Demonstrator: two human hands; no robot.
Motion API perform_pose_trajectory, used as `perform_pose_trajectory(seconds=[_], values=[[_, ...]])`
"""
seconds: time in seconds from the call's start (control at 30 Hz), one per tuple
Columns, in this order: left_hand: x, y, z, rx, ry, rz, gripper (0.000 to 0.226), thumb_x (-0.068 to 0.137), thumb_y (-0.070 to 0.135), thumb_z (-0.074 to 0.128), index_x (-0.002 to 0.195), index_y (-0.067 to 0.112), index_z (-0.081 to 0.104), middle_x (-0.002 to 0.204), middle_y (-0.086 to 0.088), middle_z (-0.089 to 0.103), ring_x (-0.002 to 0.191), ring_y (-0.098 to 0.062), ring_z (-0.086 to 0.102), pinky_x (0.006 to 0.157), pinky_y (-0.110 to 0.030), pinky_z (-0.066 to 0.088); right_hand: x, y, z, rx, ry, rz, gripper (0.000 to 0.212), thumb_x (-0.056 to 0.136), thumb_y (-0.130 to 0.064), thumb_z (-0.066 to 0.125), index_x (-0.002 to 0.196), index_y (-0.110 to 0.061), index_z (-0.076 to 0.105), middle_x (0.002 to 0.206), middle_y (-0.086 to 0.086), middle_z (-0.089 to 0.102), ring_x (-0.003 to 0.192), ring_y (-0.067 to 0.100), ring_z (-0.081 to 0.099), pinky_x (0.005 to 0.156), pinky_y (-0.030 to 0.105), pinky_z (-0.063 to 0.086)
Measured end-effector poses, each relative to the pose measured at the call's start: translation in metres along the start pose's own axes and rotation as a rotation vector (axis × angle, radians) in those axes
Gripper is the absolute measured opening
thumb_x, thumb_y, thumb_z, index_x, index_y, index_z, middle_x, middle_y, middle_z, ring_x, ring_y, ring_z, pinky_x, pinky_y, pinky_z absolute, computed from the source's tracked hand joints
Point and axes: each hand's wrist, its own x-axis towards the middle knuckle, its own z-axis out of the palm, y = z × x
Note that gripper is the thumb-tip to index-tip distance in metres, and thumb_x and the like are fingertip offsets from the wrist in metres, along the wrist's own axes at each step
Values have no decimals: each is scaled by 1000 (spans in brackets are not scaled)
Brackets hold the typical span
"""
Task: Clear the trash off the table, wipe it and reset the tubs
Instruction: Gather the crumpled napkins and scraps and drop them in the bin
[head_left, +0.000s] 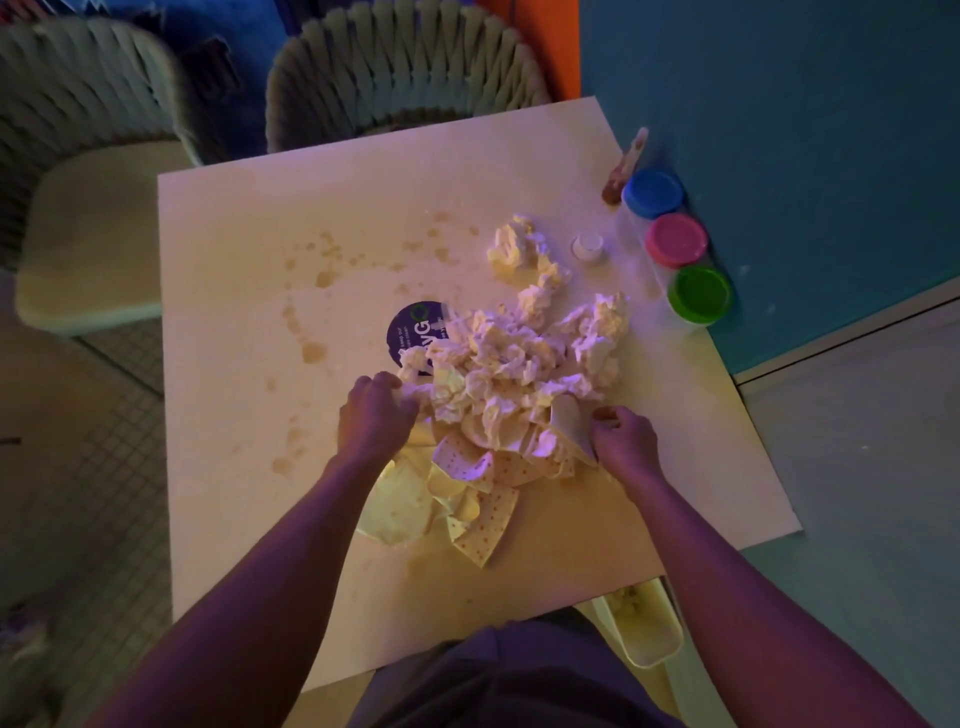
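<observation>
Gripping both sides of the trash pile, the person works at the near middle of the table (234, 218). Left hand (371, 415) has fingers curled round crumpled white tissue (519, 364) at the pile's left edge; right hand (623, 441) pinches a pale curved paper scrap (569, 421) at the pile's right edge. Pile = crumpled tissue on top, dotted paper pieces (483, 525) and plain pale scraps spread under it toward the near side. Dark round label (410, 330) with white lettering lies partly under the tissue, far-left of the pile. Brownish spill spots (314, 353) scattered over the table's left and far parts. 3 tubs in a row along the right edge, touching each other: blue lid (652, 193) farthest, pink lid (676, 240) in the middle, green lid (700, 295) nearest. Small white cap (588, 246) just left of the tubs; a brush-like tool (626, 166) beyond the blue one. Pale bin (649, 639) sits below the table's near right edge. 2 woven chairs (405, 67) at the far side.
</observation>
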Motion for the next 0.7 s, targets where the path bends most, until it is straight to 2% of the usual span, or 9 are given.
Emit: perform_pose_trajectory(seconds=[0.1,0.2,0.3,0.43,0.6,0.7], values=[[6,-1,-2,12,1,21,39,89,40,69,120,16,64,120,-13,54,104,-38,61,88,-41,46,-1,-1,1,25,22,26,38,77,-33,52,98,-14,77,102,21,70,98,36,64,83,38,53],[7,-4,-2,14,-5,44,37,88,39,69,118,18,62,119,-10,50,98,-39,62,85,-41,47,-3,-10,-6,126,78,55,25,85,-19,55,82,-5,74,82,20,72,80,32,64,64,30,43],[6,-9,-1,36,-2,95,43,86,40,72,123,22,60,121,-9,47,94,-38,63,83,-41,48,-2,-18,-13,208,135,44,20,86,-13,56,77,-5,71,74,12,67,73,29,58,63,28,38],[7,-12,-1,39,-19,117,51,84,47,75,129,29,60,123,-7,48,96,-35,63,82,-39,49,-5,-38,-16,332,117,-15,15,76,-21,61,66,-11,66,55,-3,59,59,18,52,60,33,44],[14,-9,-2,77,-21,123,42,88,36,72,125,21,60,122,-9,48,94,-38,63,78,-39,48,-12,-77,-11,414,-9,-92,7,78,-18,68,72,-16,70,59,-4,58,58,14,49,58,29,42],[15,-6,-2,87,3,136,34,90,31,66,119,14,62,117,-11,50,91,-37,62,72,-37,46,-19,-102,-7,411,-92,-158,7,64,-20,64,70,-19,68,61,-6,56,58,11,46,57,25,39]])
